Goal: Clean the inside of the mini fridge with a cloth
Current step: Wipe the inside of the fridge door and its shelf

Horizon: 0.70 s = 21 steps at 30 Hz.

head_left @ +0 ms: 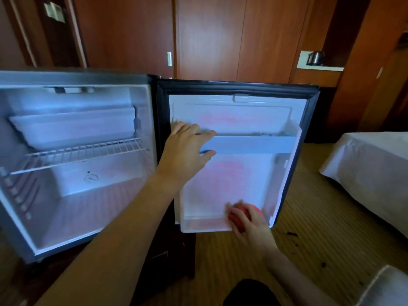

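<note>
The mini fridge (72, 208) stands open on the left, white inside, with a wire shelf (77, 153) and a white tray above it. Its door (238, 177) is swung wide to the right, inner side facing me. My left hand (187, 149) grips the left end of the door's upper shelf rail (256, 143), thumb under the rail. My right hand (249, 224) holds a bunched red cloth (239, 214) against the right end of the door's bottom shelf. The hand is blurred.
Wooden wardrobe panels rise behind the fridge. A bed with a white sheet (371, 168) stands at the right, another white edge at the bottom right corner. A kettle (315, 57) sits in a niche at the upper right. Carpet with dark specks lies between door and bed.
</note>
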Tool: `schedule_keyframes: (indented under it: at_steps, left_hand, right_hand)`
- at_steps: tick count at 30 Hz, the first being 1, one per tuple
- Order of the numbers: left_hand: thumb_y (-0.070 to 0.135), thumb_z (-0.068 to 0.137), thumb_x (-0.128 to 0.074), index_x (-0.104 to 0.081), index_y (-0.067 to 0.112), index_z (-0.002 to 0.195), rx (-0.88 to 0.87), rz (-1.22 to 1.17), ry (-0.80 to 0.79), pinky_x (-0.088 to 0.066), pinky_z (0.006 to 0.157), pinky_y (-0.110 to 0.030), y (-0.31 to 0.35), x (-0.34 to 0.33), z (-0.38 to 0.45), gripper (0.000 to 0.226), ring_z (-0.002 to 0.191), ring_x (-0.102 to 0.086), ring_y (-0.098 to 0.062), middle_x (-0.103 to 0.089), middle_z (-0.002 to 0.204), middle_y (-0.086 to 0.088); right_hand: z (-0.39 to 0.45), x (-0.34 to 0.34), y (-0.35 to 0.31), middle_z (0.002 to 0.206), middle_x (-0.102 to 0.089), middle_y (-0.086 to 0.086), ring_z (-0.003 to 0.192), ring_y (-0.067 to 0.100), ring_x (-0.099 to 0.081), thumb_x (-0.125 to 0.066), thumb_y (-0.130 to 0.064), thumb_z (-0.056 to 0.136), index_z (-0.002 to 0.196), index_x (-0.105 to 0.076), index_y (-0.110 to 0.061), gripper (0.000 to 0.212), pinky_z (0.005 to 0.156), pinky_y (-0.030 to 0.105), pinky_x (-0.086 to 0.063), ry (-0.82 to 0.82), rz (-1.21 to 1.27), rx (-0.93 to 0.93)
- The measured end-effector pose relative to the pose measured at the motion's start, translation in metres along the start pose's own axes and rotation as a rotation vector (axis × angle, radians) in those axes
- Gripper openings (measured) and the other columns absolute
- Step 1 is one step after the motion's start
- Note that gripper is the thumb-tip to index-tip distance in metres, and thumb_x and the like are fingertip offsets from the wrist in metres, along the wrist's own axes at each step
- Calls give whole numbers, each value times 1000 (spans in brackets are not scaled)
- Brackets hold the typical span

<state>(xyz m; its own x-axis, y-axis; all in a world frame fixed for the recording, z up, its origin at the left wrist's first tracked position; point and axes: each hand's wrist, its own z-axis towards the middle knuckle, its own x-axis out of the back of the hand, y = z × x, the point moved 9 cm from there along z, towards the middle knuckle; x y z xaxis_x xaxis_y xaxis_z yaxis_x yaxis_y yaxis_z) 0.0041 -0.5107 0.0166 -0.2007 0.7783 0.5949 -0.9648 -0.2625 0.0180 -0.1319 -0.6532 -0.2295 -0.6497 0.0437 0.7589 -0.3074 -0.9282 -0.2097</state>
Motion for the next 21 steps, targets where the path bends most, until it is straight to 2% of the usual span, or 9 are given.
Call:
schedule_keyframes:
  at_steps: [2,4,7,8,12,16,18,21]
  left_hand:
    - [34,78,-82,-74,19,115,3,6,8,-37,94,-34,1,0,-1,41,88,-56,-30,-59,82,-4]
    - [35,79,-81,-74,20,116,5,13,3,-36,96,-34,0,-1,-1,40,90,-56,-29,-59,83,-3]
    - [37,82,-79,-73,20,119,4,18,-21,-34,100,-34,-1,-2,1,41,93,-58,-28,-59,86,-2]
    - [37,82,-79,-73,20,119,3,18,-22,-34,100,-34,0,-2,2,40,93,-58,-28,-59,86,-2]
    - [36,84,-78,-72,21,118,27,13,-31,-35,99,-33,3,-3,3,38,94,-54,-27,-57,85,-1]
    - [35,84,-77,-72,20,118,49,32,-66,-34,101,-34,6,-5,7,37,93,-55,-27,-59,86,-2]
    - [35,85,-76,-71,19,119,53,41,-90,-35,104,-35,8,-6,7,37,94,-56,-28,-60,87,-3]
    - [34,87,-73,-67,19,125,47,79,-149,-32,111,-39,9,-6,6,41,99,-54,-29,-58,92,-5]
  right_hand:
    - [-11,3,7,135,-51,3,117,22,-59,-75,-40,85,134,-57,-30,53,88,37,-55,-13,-50,-45]
    - [-20,3,15,135,-54,4,112,25,-63,-84,-40,76,129,-59,-28,59,78,36,-59,-13,-68,-140]
    - [-12,1,8,120,-62,6,100,31,-68,-90,-39,70,114,-69,-25,51,60,39,-61,-13,-138,-161]
    - [-7,1,7,117,-64,7,99,33,-67,-89,-39,71,109,-72,-24,45,59,40,-61,-6,-151,-185]
    - [3,-7,16,123,-61,9,108,37,-58,-81,-34,81,109,-74,-22,31,74,45,-58,-49,-58,-332]
    - [23,-9,27,121,-54,2,108,29,-57,-69,-36,88,120,-68,-23,34,92,39,-49,-214,45,-395]
    - [35,4,22,121,-52,-3,108,23,-57,-68,-37,88,119,-67,-25,34,93,37,-49,-278,61,-365]
    - [52,48,-1,119,-47,-6,106,20,-57,-69,-28,84,113,-68,-29,28,87,35,-54,-273,118,-233]
